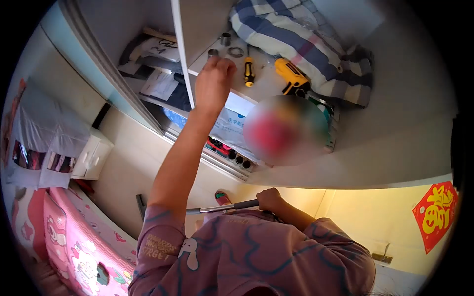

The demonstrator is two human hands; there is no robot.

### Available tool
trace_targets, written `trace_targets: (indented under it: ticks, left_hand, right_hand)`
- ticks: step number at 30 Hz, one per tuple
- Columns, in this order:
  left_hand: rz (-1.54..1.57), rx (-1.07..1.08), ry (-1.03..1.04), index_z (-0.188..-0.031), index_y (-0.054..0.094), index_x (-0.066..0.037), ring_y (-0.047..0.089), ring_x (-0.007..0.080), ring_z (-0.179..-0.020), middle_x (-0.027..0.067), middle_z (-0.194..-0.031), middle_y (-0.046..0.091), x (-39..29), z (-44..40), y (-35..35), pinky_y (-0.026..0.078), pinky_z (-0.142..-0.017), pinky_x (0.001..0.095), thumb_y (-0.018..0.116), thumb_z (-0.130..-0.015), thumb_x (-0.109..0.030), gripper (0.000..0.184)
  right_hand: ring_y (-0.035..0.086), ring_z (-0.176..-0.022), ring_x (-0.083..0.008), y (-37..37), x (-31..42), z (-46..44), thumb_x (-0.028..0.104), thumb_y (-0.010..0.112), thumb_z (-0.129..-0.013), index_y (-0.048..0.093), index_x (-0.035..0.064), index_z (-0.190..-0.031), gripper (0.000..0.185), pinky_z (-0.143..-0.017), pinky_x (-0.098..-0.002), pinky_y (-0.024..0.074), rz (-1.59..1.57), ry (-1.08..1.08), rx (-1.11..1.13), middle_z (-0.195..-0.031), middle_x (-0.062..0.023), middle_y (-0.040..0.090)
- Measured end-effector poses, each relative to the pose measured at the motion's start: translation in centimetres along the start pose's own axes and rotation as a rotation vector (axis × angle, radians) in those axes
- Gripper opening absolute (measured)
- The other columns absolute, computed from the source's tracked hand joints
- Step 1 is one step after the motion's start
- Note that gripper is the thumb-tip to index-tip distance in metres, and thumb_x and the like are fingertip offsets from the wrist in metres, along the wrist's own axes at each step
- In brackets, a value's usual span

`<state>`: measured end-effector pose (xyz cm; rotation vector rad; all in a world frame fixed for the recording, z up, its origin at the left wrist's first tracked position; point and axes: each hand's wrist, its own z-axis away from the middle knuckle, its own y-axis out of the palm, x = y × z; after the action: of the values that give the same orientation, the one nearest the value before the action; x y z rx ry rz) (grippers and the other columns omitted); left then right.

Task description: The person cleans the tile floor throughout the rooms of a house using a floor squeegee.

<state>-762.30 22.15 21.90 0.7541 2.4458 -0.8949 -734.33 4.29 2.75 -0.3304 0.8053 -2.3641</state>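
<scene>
My left hand is over the shelf, by 1 metal ring; I can't tell if it grips it. Well apart, my right hand is wrapped around a pole. A screwdriver lies nearby.

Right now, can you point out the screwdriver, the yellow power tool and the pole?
Screwdriver (249, 72): head view, on its yellow-and-black handle.
Yellow power tool (292, 73): head view, on its yellow body.
Pole (220, 207): head view, on its silvery shaft.
</scene>
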Motion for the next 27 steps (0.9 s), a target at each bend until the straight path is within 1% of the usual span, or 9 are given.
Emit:
trace_targets:
  ticks: [1,7,13,17,19,20,22,25,27]
  left_hand:
    - [-0.110,0.027,0.010,-0.085,0.066,-0.006,0.065,0.0324,-0.078,0.0132,-0.090,0.062,0.0,-0.9,1.1,0.052,-0.068,0.0419,0.063,-0.081,-0.012,0.008]
    - [-0.464,0.271,-0.093,-0.093,0.068,-0.009,0.066,0.0342,-0.087,0.0151,-0.100,0.063,0.9,-6.4,5.2,0.054,-0.075,0.0418,0.055,-0.084,-0.010,0.016]
    - [-0.481,0.365,-0.174,-0.098,0.068,-0.011,0.064,0.0339,-0.092,0.0158,-0.103,0.063,0.8,-7.3,6.1,0.053,-0.078,0.0421,0.059,-0.080,-0.013,0.020]
    - [-0.137,0.106,0.255,-0.101,0.061,-0.012,0.063,0.0339,-0.075,0.0133,-0.097,0.061,2.0,-1.0,4.4,0.052,-0.063,0.0447,0.061,-0.076,-0.014,0.025]
    - [-0.246,0.184,0.068,-0.104,0.062,-0.012,0.063,0.0289,-0.076,0.0102,-0.097,0.063,0.7,6.0,1.6,0.052,-0.061,0.0398,0.059,-0.084,-0.017,0.021]
    - [-0.204,0.014,0.106,-0.097,0.060,-0.012,0.061,0.0273,-0.065,0.0069,-0.088,0.058,0.4,10.0,0.2,0.050,-0.055,0.0412,0.060,-0.082,-0.015,0.015]
    - [-0.045,0.126,-0.061,-0.093,0.063,-0.013,0.061,0.0271,-0.068,0.0056,-0.085,0.058,1.2,18.7,-3.9,0.050,-0.057,0.0384,0.063,-0.082,-0.019,0.013]
    - [-0.146,0.525,-0.675,-0.111,0.063,-0.012,0.058,0.0291,-0.101,0.0090,-0.105,0.060,6.4,35.1,-7.3,0.049,-0.084,0.0400,0.061,-0.080,-0.012,0.031]
    - [-0.184,0.589,-0.927,-0.118,0.059,-0.014,0.052,0.0311,-0.112,0.0123,-0.114,0.056,6.7,42.7,-11.7,0.044,-0.094,0.0432,0.063,-0.078,-0.014,0.040]
  right_hand:
    - [0.068,-0.080,-0.0257,0.5,0.0,0.2,0.018,0.065,-0.070,0.072,0.0128,-0.083,0.016,-0.067,-0.0387,0.0522,-0.004,-0.014,-0.090,-0.083,-0.0089,0.070]
    - [0.068,-0.081,-0.0248,0.3,0.1,0.5,0.022,0.064,-0.069,0.072,0.0128,-0.086,0.021,-0.068,-0.0387,0.0526,-0.035,-0.042,-0.108,-0.086,-0.0086,0.070]
    - [0.068,-0.077,-0.0265,0.6,0.0,0.5,0.022,0.066,-0.070,0.072,0.0122,-0.083,0.017,-0.066,-0.0396,0.0530,-0.041,-0.058,-0.145,-0.081,-0.0093,0.070]
    - [0.067,-0.081,-0.0260,0.5,-0.3,0.0,0.040,0.069,-0.068,0.070,0.0125,-0.089,0.035,-0.070,-0.0404,0.0527,-0.012,-0.096,-0.051,-0.085,-0.0094,0.069]
    - [0.067,-0.081,-0.0285,0.4,-0.5,-0.3,0.044,0.070,-0.067,0.068,0.0111,-0.089,0.039,-0.070,-0.0416,0.0519,-0.013,-0.149,-0.033,-0.086,-0.0115,0.069]
    - [0.067,-0.081,-0.0301,-0.3,-0.4,0.3,0.042,0.071,-0.069,0.067,0.0101,-0.089,0.038,-0.070,-0.0428,0.0517,-0.029,-0.179,-0.026,-0.086,-0.0123,0.069]
    - [0.067,-0.084,-0.0308,-1.2,0.4,0.9,0.044,0.068,-0.071,0.063,0.0095,-0.092,0.040,-0.073,-0.0438,0.0510,-0.058,-0.126,0.099,-0.087,-0.0131,0.068]
    - [0.065,-0.088,-0.0347,-3.0,1.8,1.8,0.043,0.064,-0.077,0.058,0.0085,-0.100,0.042,-0.076,-0.0452,0.0502,-0.009,-0.137,0.160,-0.090,-0.0163,0.067]
    - [0.065,-0.088,-0.0360,-5.5,3.4,3.1,0.041,0.063,-0.079,0.058,0.0086,-0.104,0.042,-0.077,-0.0455,0.0500,0.005,-0.162,0.216,-0.092,-0.0170,0.067]
